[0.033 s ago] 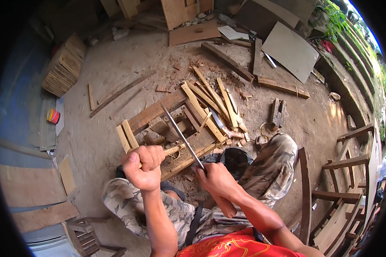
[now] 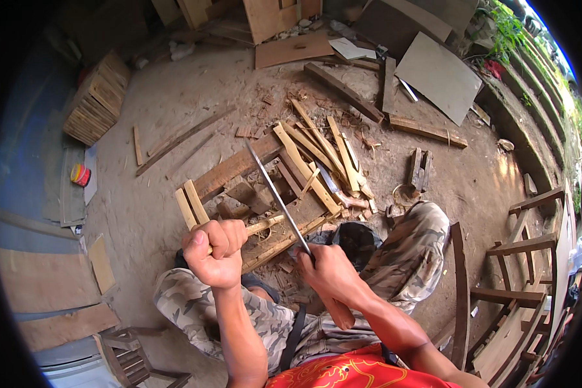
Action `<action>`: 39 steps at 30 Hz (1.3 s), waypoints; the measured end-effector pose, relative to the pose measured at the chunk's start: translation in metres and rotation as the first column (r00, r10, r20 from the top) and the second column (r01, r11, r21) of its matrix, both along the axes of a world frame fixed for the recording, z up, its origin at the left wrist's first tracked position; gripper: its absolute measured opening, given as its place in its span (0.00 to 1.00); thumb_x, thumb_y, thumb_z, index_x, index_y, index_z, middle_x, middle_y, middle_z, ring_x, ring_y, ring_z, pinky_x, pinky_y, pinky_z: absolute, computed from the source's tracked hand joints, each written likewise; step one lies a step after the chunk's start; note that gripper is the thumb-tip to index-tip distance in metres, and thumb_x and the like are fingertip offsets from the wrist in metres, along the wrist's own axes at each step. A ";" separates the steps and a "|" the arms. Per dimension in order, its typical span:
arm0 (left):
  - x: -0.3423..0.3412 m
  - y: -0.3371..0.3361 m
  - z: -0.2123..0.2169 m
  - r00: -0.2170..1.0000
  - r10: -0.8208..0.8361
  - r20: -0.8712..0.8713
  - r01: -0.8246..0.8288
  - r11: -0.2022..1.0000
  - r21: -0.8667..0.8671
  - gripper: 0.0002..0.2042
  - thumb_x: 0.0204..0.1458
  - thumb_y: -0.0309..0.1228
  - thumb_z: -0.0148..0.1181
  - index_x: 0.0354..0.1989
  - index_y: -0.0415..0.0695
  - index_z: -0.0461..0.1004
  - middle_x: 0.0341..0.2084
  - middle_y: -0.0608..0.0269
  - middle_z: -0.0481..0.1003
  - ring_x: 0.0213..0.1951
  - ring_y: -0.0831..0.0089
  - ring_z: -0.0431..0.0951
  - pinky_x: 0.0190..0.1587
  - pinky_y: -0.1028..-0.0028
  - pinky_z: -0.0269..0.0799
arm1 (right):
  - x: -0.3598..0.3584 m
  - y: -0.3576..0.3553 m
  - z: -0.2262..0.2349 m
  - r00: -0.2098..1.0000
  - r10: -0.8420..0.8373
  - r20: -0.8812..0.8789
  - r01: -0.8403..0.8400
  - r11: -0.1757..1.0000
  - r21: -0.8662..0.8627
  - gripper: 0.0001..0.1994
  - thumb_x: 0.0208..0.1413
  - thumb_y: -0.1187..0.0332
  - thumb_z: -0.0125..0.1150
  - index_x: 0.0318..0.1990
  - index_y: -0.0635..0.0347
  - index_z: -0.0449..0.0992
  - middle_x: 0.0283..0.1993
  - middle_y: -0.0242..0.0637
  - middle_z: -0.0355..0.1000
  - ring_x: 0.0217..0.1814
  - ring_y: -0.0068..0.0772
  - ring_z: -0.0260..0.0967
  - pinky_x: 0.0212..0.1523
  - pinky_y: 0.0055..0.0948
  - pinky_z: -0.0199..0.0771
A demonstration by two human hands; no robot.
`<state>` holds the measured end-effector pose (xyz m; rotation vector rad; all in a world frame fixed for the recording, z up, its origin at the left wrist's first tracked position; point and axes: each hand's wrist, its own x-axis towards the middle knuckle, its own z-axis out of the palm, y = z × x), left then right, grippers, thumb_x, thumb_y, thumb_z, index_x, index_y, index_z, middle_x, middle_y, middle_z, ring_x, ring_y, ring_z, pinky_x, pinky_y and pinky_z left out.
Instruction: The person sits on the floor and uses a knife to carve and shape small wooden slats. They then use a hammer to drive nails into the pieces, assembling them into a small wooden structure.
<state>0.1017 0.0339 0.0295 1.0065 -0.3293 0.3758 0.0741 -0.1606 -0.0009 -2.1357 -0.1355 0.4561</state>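
My left hand [image 2: 215,253] is closed in a fist around a slim pale wooden stick [image 2: 265,225], whose whittled-looking end points right. In my right hand [image 2: 333,271] is a machete [image 2: 276,196] with a long narrow blade and a brown wooden handle. Its blade slants away to the far left, passing close by the stick's end; I cannot tell if they touch. Below both hands is a low wooden frame [image 2: 236,165] with wood blocks inside it. Two pale strips [image 2: 191,202] lean at its left corner.
Split pale sticks [image 2: 323,147] lie heaped at the frame's right, with another wooden-handled blade [image 2: 330,183] among them. Dark beams [image 2: 344,92] and a grey board [image 2: 438,77] lie beyond. A wooden rack [image 2: 524,246] stands right; stacked slats [image 2: 97,98] and a small red-yellow tub [image 2: 80,175] are left.
The machete's blade has shifted slightly to the right and its tip a little farther away. My left hand with the stick has barely moved.
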 end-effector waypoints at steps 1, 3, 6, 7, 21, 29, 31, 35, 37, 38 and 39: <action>0.000 0.000 -0.001 1.000 0.003 0.010 -0.003 1.000 0.007 0.23 0.63 0.41 0.40 0.14 0.48 0.49 0.08 0.70 0.50 0.15 0.75 0.44 0.22 0.68 0.42 | -0.003 -0.002 0.000 0.998 -0.061 -0.005 0.061 0.992 0.113 0.13 0.65 0.65 0.54 0.36 0.67 0.77 0.27 0.62 0.73 0.33 0.70 0.73 0.37 0.56 0.73; 0.001 0.000 -0.004 0.999 0.025 -0.028 -0.025 1.000 0.014 0.23 0.63 0.41 0.40 0.14 0.48 0.49 0.08 0.70 0.50 0.15 0.76 0.44 0.22 0.68 0.42 | -0.003 -0.003 0.000 0.986 -0.101 0.129 0.073 0.976 0.203 0.10 0.64 0.68 0.55 0.39 0.68 0.77 0.23 0.53 0.71 0.25 0.52 0.72 0.32 0.45 0.73; 0.008 -0.001 -0.004 1.000 0.015 -0.027 -0.013 0.998 0.068 0.23 0.63 0.43 0.39 0.15 0.50 0.50 0.08 0.71 0.50 0.15 0.76 0.44 0.22 0.68 0.42 | 0.010 0.004 -0.003 0.968 -0.095 0.231 0.038 0.970 0.240 0.10 0.64 0.69 0.55 0.41 0.69 0.77 0.22 0.52 0.71 0.22 0.50 0.73 0.29 0.43 0.74; 0.008 -0.001 -0.004 1.000 -0.001 -0.014 0.002 0.995 0.104 0.22 0.64 0.44 0.38 0.16 0.51 0.50 0.09 0.72 0.49 0.15 0.76 0.43 0.23 0.68 0.43 | 0.015 0.006 -0.005 0.988 0.021 0.150 -0.032 0.997 0.065 0.12 0.65 0.67 0.55 0.42 0.69 0.78 0.24 0.56 0.72 0.26 0.57 0.74 0.31 0.47 0.74; 0.014 -0.002 -0.001 1.000 0.023 -0.013 -0.023 0.999 0.028 0.22 0.63 0.40 0.39 0.14 0.49 0.50 0.09 0.70 0.50 0.14 0.76 0.44 0.21 0.68 0.42 | 0.017 0.004 -0.010 0.987 0.123 -0.103 -0.143 0.967 -0.213 0.15 0.66 0.62 0.52 0.43 0.66 0.80 0.28 0.65 0.73 0.33 0.69 0.74 0.37 0.57 0.75; 0.012 0.000 -0.002 0.998 0.016 -0.062 -0.011 0.996 0.083 0.22 0.64 0.44 0.37 0.17 0.52 0.49 0.10 0.72 0.47 0.16 0.76 0.42 0.23 0.69 0.43 | 0.013 0.010 -0.004 0.996 0.024 0.086 -0.034 0.994 0.108 0.13 0.64 0.67 0.51 0.39 0.70 0.78 0.26 0.63 0.73 0.31 0.68 0.74 0.35 0.52 0.75; 0.012 -0.001 -0.002 0.999 0.018 -0.030 -0.017 0.999 0.042 0.22 0.63 0.42 0.40 0.15 0.50 0.49 0.09 0.71 0.49 0.15 0.76 0.43 0.22 0.68 0.42 | 0.019 0.007 -0.004 0.979 0.163 -0.124 -0.184 0.965 -0.185 0.15 0.64 0.65 0.52 0.42 0.71 0.79 0.27 0.64 0.73 0.33 0.68 0.74 0.36 0.53 0.75; 0.011 -0.002 -0.002 0.999 0.036 -0.023 -0.035 0.999 0.037 0.22 0.62 0.40 0.41 0.14 0.48 0.49 0.09 0.70 0.49 0.15 0.76 0.44 0.21 0.68 0.42 | 0.015 0.001 -0.005 0.996 0.045 0.071 -0.043 0.999 -0.031 0.15 0.64 0.65 0.53 0.43 0.71 0.79 0.28 0.63 0.74 0.34 0.66 0.76 0.37 0.53 0.76; 0.010 -0.004 -0.001 0.999 0.044 -0.027 -0.042 0.997 0.066 0.22 0.62 0.41 0.40 0.15 0.49 0.49 0.09 0.71 0.49 0.15 0.76 0.44 0.22 0.68 0.42 | 0.011 0.003 -0.008 0.984 -0.074 0.163 0.050 0.988 0.143 0.16 0.64 0.64 0.52 0.43 0.71 0.79 0.28 0.63 0.74 0.34 0.64 0.77 0.37 0.53 0.76; 0.010 -0.005 0.000 0.999 0.041 -0.030 -0.038 0.995 0.094 0.22 0.63 0.42 0.39 0.16 0.50 0.49 0.09 0.72 0.48 0.15 0.77 0.43 0.22 0.68 0.42 | 0.006 0.003 -0.008 0.957 -0.116 0.264 0.041 0.961 0.273 0.16 0.65 0.64 0.52 0.43 0.71 0.79 0.28 0.63 0.74 0.34 0.64 0.77 0.37 0.54 0.76; 0.010 -0.005 0.002 0.999 0.037 -0.030 -0.033 0.992 0.121 0.22 0.64 0.44 0.38 0.16 0.51 0.49 0.09 0.73 0.48 0.15 0.77 0.43 0.22 0.69 0.42 | 0.011 0.006 -0.011 0.979 -0.064 0.193 0.015 0.969 0.245 0.16 0.65 0.63 0.53 0.42 0.71 0.80 0.27 0.61 0.75 0.33 0.63 0.77 0.39 0.55 0.76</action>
